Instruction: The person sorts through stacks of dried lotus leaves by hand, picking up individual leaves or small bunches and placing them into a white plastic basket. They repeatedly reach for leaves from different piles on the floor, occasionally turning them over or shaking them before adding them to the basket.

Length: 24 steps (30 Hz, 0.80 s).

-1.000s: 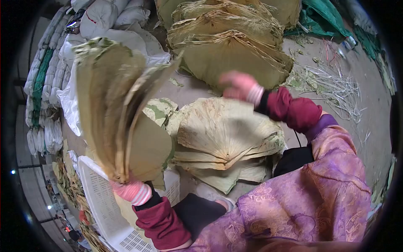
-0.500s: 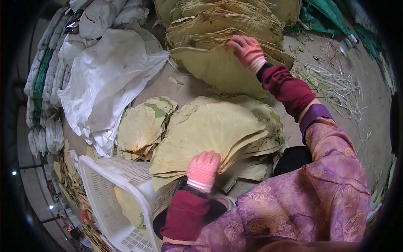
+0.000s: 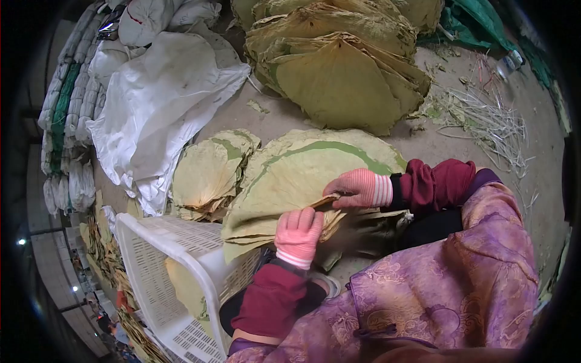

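Large dried leaves, looking like lotus leaves, lie fanned in a near bundle, the top one crossed by a green band. My left hand, in a pink striped glove, is closed round the bundle's gathered lower edge. Just above and to the right, my right hand, gloved alike, pinches the narrow brown end of the top leaf. Its fingertips are partly hidden. A smaller leaf bundle sits to the left, and a tall leaf stack stands beyond both hands.
A white plastic basket lies tipped at the lower left, a leaf inside. Behind it are a white sheet and piled white sacks. Pale strings litter the floor at right, below a green cloth.
My right hand has come from the far stack to the near bundle, bringing a leaf that now lies on top. My left hand stays at the bundle's edge.
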Available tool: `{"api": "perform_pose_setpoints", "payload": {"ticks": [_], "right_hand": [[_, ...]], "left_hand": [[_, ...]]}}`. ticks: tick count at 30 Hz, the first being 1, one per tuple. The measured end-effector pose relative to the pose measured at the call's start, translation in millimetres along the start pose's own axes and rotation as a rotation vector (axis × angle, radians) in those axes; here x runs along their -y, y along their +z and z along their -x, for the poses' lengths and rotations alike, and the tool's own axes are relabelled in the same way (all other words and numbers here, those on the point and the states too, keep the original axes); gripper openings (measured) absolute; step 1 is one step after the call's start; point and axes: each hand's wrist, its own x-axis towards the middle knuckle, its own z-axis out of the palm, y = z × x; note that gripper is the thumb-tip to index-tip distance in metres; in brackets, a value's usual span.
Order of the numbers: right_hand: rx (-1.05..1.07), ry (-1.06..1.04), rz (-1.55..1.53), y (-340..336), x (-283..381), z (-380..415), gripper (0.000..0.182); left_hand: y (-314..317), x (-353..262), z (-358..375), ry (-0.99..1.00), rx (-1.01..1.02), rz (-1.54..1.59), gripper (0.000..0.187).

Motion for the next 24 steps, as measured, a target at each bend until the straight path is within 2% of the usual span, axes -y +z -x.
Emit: {"api": "perform_pose_setpoints", "payload": {"ticks": [1, 2, 4, 5, 7, 8, 9, 11, 12, 14, 15, 16, 17, 18, 19, 21, 23, 24], "right_hand": [[0.021, 0.027, -0.163, 6, -9, 2, 0.028], [0.02, 0.029, -0.167, 10, -16, 2, 0.028], [0.206, 0.065, -0.456, 8, -21, -1, 0.03], [0.204, 0.066, -0.454, 7, -22, -1, 0.03], [0.15, 0.326, -0.838, 7, -21, -2, 0.03], [0.069, 0.354, -0.852, 10, -24, -3, 0.028], [0.069, 0.355, -0.854, 15, -37, -4, 0.028], [-0.146, -0.293, 0.193, 20, -66, -5, 0.03], [-0.219, -0.372, 0.376, 14, -66, -8, 0.03], [-0.463, -0.415, 0.636, -18, -84, -13, 0.017], [-0.561, -0.049, -0.058, -44, -66, -19, 0.016], [-0.685, -0.054, 0.12, -75, -73, -19, 0.02], [-0.86, 0.137, -0.29, -96, -76, -19, 0.021], [-0.978, 0.088, -0.399, -115, -75, -15, 0.025], [-0.98, 0.086, -0.398, -128, -81, -10, 0.025], [-1.117, 0.021, -0.193, -146, -86, -2, 0.025], [-1.084, -0.015, -0.205, -142, -87, 3, 0.024], [-1.052, -0.049, -0.22, -138, -87, 6, 0.023]], "left_hand": [[1, -2, 2, 0.025, -0.075, -0.051, 0.028], [5, -6, 5, 0.0, -0.101, -0.093, 0.024], [-1, -7, -2, 0.004, -0.059, -0.07, 0.023], [-2, -6, -5, 0.009, -0.018, -0.05, 0.022], [2, -5, -5, 0.03, -0.052, -0.055, 0.021], [5, -4, -5, 0.05, -0.085, -0.062, 0.02], [5, -3, -5, 0.051, -0.084, -0.061, 0.02], [6, 2, -6, 0.108, 0.01, 0.038, 0.021], [13, 6, -5, 0.108, 0.078, 0.141, 0.023], [8, 6, -5, 0.068, 0.078, 0.156, 0.024], [5, 6, -6, 0.031, 0.074, 0.171, 0.025], [0, 5, -9, 0.032, 0.078, 0.165, 0.027], [-2, 5, -9, 0.032, 0.075, 0.164, 0.027], [-3, 5, -9, 0.029, 0.034, 0.198, 0.031], [-4, 5, -9, 0.027, -0.006, 0.232, 0.035], [-2, 8, -9, 0.045, -0.022, 0.199, 0.04], [-3, 9, -10, 0.062, -0.036, 0.169, 0.045], [-6, 9, -12, 0.047, 0.02, 0.141, 0.048]]}}
